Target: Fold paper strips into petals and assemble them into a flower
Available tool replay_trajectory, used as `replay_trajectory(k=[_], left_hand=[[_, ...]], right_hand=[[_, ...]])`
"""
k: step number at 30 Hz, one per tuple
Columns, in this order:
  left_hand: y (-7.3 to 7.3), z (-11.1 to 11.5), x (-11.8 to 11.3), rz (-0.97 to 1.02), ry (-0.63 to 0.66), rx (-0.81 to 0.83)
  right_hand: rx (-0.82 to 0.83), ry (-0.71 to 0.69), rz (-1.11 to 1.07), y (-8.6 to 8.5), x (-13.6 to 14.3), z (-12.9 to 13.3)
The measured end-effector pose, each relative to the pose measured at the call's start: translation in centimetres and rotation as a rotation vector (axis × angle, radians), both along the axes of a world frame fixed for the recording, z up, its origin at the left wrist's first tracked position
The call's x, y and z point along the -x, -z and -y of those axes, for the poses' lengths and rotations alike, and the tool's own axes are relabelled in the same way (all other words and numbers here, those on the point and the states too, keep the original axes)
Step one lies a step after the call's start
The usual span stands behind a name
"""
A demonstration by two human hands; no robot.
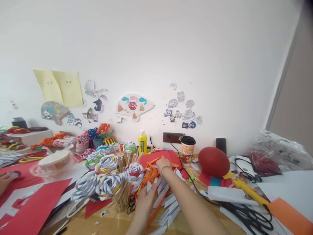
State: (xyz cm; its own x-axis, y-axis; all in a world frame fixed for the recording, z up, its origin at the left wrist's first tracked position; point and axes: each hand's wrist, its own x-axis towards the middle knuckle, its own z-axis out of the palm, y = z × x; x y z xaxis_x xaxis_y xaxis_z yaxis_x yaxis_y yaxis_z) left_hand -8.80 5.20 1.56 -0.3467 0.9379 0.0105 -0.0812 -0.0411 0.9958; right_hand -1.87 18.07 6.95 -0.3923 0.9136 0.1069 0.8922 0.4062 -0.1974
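Observation:
My left hand (pixel 147 193) is closed, with a folded white paper strip (pixel 149 187) between thumb and fingers. Beyond it, my right hand (pixel 163 164) reaches into a loose heap of orange paper strips (pixel 149 174). Its fingers are bent down among the strips and their tips are hidden, so what they grip cannot be made out. Folded white paper strips (pixel 171 209) lie below my right forearm. Just left of my hands stands a bundle of wooden sticks (pixel 121 196), beside rolled white paper flowers (pixel 110 183).
Another person's hand (pixel 6 181) rests at the far left near red paper (pixel 36 209). A lidded cup (pixel 188 153), a yellow bottle (pixel 142 142) and a red balloon-like object (pixel 213 162) stand toward the wall. Black scissors (pixel 251 218) and a yellow-handled tool (pixel 249 192) lie right; a black cable (pixel 195 187) crosses the table.

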Motion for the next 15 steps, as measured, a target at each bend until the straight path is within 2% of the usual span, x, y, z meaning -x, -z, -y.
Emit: replay_trajectory(k=[3,6,8,10,12,15], left_hand=[[-0.4,0.0,0.6,-0.011,-0.037,0.039],[-0.5,0.0,0.8,0.008,-0.075,0.043],[-0.5,-0.1,0.6,0.026,-0.072,0.013],[-0.5,-0.1,0.3,0.046,-0.048,-0.005],[-0.4,-0.1,0.2,0.063,-0.037,-0.008],[-0.4,-0.1,0.5,0.022,-0.092,-0.026]], right_hand=[[-0.06,-0.017,-0.038,-0.6,-1.1,1.0],[-0.14,-0.03,-0.13,-0.7,-2.5,3.5],[-0.164,-0.031,-0.194,-0.1,-3.2,5.8],[-0.192,-0.057,-0.404,0.9,-3.7,8.4],[-0.164,-0.131,-0.505,1.9,-3.8,10.5],[-0.113,-0.287,-0.554,2.5,-3.8,11.4]])
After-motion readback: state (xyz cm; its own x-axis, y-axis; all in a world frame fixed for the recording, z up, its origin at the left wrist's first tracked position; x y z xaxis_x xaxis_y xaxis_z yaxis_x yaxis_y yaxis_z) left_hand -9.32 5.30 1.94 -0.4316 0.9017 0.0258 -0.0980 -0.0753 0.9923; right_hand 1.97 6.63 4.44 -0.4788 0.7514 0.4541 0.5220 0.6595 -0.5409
